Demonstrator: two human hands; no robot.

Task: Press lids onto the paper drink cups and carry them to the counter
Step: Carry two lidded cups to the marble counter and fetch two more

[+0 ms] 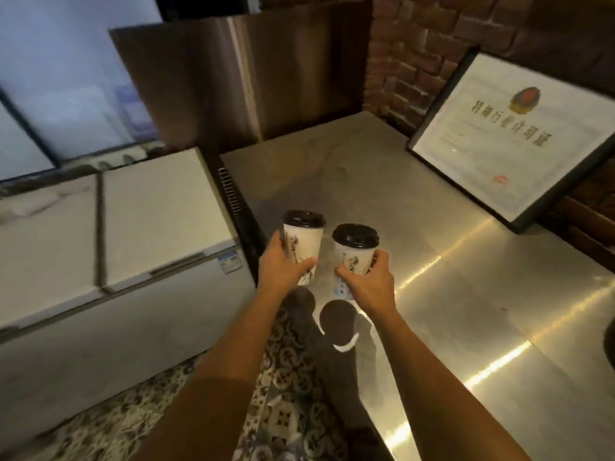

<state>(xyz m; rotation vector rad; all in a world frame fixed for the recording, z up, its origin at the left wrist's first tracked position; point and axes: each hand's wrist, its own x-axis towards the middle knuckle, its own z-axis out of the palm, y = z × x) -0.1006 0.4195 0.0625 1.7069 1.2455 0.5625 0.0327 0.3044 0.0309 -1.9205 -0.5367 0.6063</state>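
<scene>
Both cups are lidded and off the surface, one in each hand, in the middle of the frame about over the left edge of the steel desk [466,294]. The left hand [286,264] wraps the lower wall of the left cup [304,241], thumb to one side and fingers round the far side. The right hand [366,281] grips the right cup [352,257] the same way, low on its body. The two cups sit just beside each other without touching, and the left one tips slightly to the right. Each black lid [355,235] looks seated on its rim.

I reckon these are thin paper walls that give under a squeeze, so a hard grip could bow the rim and loosen a pressed-on lid. Whether they are full I cannot tell; if they are, they will be top-heavy and want to be kept upright. Holding round the middle to lower wall, as now, seems the safe place, with fingers clear of the lid. The polished steel looks smooth, so a cup set down at a slant could skid.

A framed certificate [512,138] leans against the brick wall [416,61] at the upper right. A white chest freezer [133,211] stands at the left.
</scene>
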